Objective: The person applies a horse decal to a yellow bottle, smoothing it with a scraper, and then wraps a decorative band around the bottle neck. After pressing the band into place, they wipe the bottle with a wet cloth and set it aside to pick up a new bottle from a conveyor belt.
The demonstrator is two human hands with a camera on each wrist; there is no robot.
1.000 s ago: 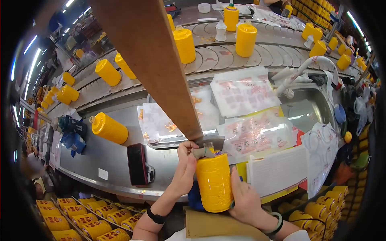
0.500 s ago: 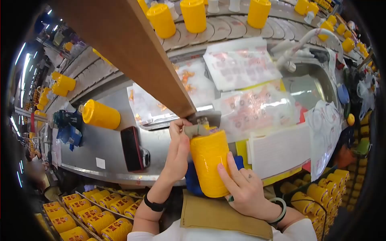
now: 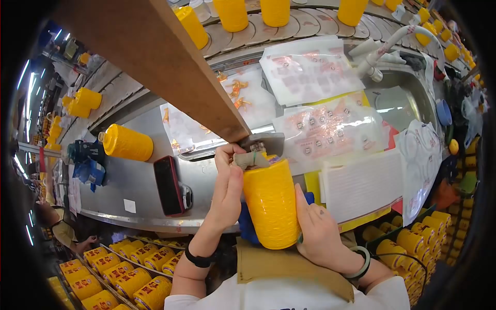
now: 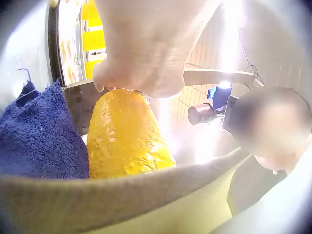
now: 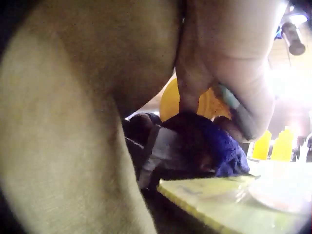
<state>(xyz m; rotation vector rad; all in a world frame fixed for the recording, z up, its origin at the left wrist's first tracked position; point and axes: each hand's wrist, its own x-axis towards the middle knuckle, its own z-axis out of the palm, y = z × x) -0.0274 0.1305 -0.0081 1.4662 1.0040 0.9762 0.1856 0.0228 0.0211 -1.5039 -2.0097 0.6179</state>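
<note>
A yellow jar [image 3: 271, 206] with a textured, shiny surface leans over the bench's front edge, its neck end away from the person. My left hand [image 3: 227, 191] grips it at the neck, fingers curled. A beige wrap [image 3: 251, 160] shows by that thumb, covering part of the neck. At the jar's lower right, my right hand [image 3: 323, 232] holds its side and base. In the right wrist view a green band [image 5: 229, 96] circles one finger. Just beyond the neck is a grey metal plate [image 3: 271, 140]. Blue cloth [image 4: 44, 131] lies beside and behind the jar.
A brown post [image 3: 170, 67] slants down to the plate. Another yellow jar [image 3: 127, 142] and a phone [image 3: 168, 186] lie at left. Printed sheets [image 3: 310, 72], a white paper stack [image 3: 361, 183] and a sink [image 3: 413, 98] are at right. Packed jars [image 3: 129, 276] fill crates below.
My right fingers first spread over the jar's front, then moved back to its right side. The left hand stays at the neck. The head view has tilted down.
</note>
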